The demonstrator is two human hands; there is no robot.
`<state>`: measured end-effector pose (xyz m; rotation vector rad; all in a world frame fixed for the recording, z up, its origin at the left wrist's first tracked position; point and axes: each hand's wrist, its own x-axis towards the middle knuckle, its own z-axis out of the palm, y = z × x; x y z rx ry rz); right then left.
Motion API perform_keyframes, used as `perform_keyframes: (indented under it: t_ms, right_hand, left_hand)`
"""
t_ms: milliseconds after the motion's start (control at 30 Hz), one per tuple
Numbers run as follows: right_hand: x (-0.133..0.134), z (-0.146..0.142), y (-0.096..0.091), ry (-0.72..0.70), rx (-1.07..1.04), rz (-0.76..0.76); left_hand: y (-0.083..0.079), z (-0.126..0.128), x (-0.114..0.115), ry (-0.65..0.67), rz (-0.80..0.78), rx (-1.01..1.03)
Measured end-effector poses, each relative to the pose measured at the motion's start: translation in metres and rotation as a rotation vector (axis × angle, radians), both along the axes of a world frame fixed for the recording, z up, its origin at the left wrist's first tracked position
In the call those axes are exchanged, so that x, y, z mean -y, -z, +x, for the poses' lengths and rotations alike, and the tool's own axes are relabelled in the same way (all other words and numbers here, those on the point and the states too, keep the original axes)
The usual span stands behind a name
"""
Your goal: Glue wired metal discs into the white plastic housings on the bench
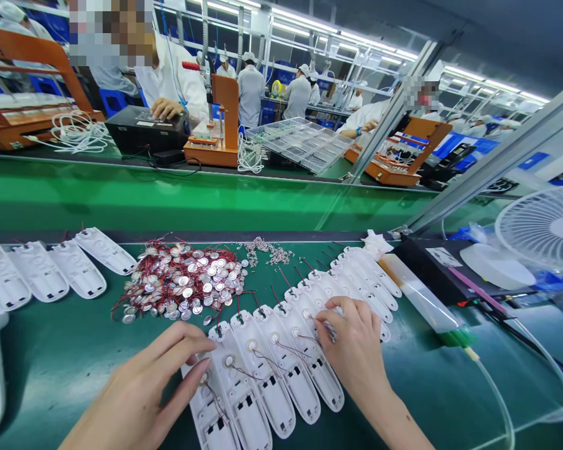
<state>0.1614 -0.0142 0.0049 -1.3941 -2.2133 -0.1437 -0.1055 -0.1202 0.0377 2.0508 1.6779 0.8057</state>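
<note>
White plastic shells (pixel 281 369) lie overlapped in a curving row on the green mat (pixel 65 356), and we take this row as our landmark. Each near shell carries a small round disc with thin red wires set into its upper end.

Our left hand (pixel 145 387) rests at the near left end of the row, fingers stretched out and loosely spread, the fingertips (pixel 201 365) touching the lowest shell beside its disc. We hold nothing in it that we can see.

Our right hand (pixel 351 344) lies over the middle of the row, fingers curled narrow and pinched on a small wired part against a shell; the part is too small to make out clearly.

Just beyond the row, to its left, sits a pile of silver discs with red wires (pixel 182 281). Further left of the row lie more white shells (pixel 42 275), apart from it. Beyond the row's far end is a scatter of tiny metal pieces (pixel 267 250). To the right of the row lies a glue syringe (pixel 422 297) with a green tip and a clear tube, and further right a white fan (pixel 544 228).
</note>
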Motion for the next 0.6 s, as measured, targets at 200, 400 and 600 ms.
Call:
perform_keyframes:
  t_ms: [200,400,600]
  right_hand:
    - [-0.001,0.003,-0.003,-0.055,0.074,-0.025]
    - [-0.001,-0.001,-0.003,-0.057,0.117,-0.034]
    - [-0.001,-0.001,-0.002,-0.066,0.176,0.039]
  left_hand:
    - [-0.007,-0.015,-0.009,0.038,0.139,-0.098]
    - [-0.011,-0.038,-0.022,0.26,0.056,-0.222]
    - [-0.023,-0.026,-0.034,0.451,-0.096,-0.333]
